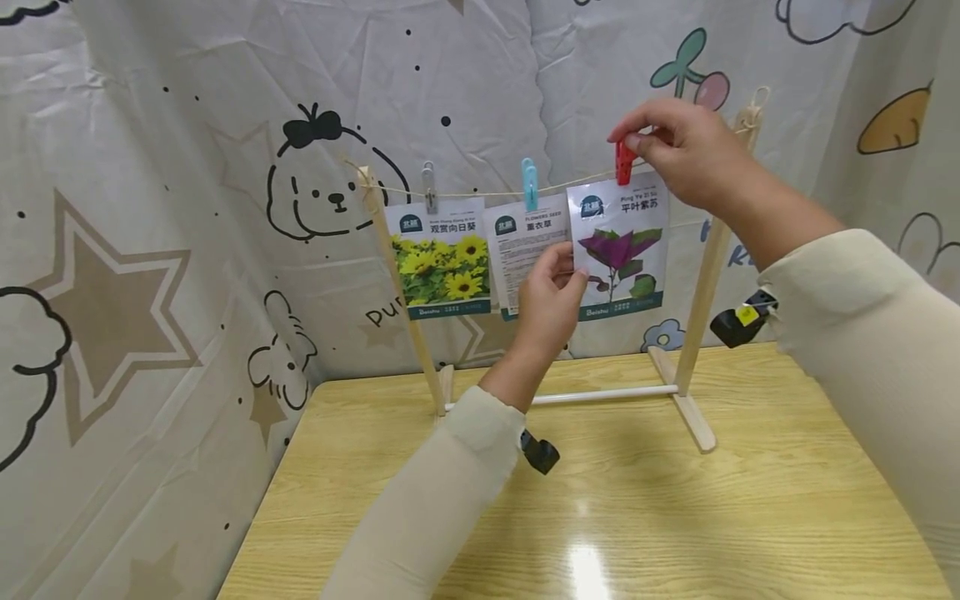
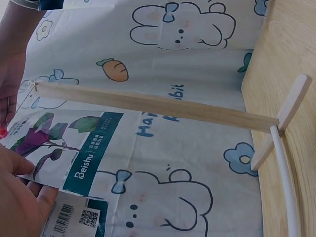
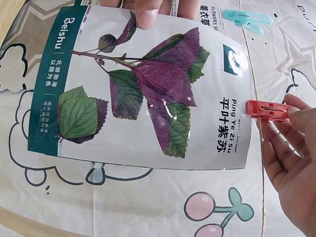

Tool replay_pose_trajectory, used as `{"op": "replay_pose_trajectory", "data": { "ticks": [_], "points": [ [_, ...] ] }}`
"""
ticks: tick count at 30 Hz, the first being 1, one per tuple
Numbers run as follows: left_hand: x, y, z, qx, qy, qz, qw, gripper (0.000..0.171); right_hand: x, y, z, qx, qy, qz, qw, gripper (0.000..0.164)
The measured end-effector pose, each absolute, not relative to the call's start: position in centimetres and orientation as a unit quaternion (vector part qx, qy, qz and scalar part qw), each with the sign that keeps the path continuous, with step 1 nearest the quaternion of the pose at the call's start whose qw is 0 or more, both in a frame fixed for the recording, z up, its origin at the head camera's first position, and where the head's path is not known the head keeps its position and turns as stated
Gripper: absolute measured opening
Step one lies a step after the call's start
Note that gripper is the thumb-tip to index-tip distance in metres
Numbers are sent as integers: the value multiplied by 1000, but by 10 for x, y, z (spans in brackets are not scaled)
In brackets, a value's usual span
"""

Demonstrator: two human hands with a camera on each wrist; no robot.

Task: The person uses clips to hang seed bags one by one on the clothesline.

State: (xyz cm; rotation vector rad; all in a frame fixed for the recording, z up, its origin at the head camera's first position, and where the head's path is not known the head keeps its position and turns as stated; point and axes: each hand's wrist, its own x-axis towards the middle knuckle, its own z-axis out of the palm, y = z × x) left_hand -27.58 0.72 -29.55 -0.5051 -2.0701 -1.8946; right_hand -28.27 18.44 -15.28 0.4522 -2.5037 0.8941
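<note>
A seed packet with purple leaves [image 1: 618, 250] hangs against the twine at the right, a red clothespin [image 3: 269, 110] over its top edge. My right hand [image 1: 693, 154] pinches the outer end of that clothespin between thumb and finger. With thumb in front and fingers behind, my left hand [image 1: 551, 296] holds the packet by its left edge. Beside it, a lavender seed packet [image 1: 517, 250] hangs from a blue clothespin [image 1: 530, 183], partly covered by my left hand. Farther left, a sunflower seed packet [image 1: 442, 258] hangs from a grey clothespin [image 1: 429, 187].
The twine [image 1: 483, 194] runs between two wooden posts [image 1: 705, 292] of a stand. A white rod [image 1: 600, 395] joins the posts low down, above the wooden table [image 1: 637, 508]. Behind hangs a printed curtain [image 1: 187, 275].
</note>
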Motion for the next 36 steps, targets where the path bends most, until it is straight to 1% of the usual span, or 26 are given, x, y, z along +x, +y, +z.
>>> {"op": "replay_pose_trajectory", "data": {
  "ticks": [22, 36],
  "points": [
    [-275, 8, -294, -174, -718, -657, 148, 26, -286, 188, -153, 158, -909, 334, 190, 35],
    [-273, 10, -294, -184, -721, -651, 151, 26, -284, 189, -155, 169, -913, 315, 199, 36]
  ]
}}
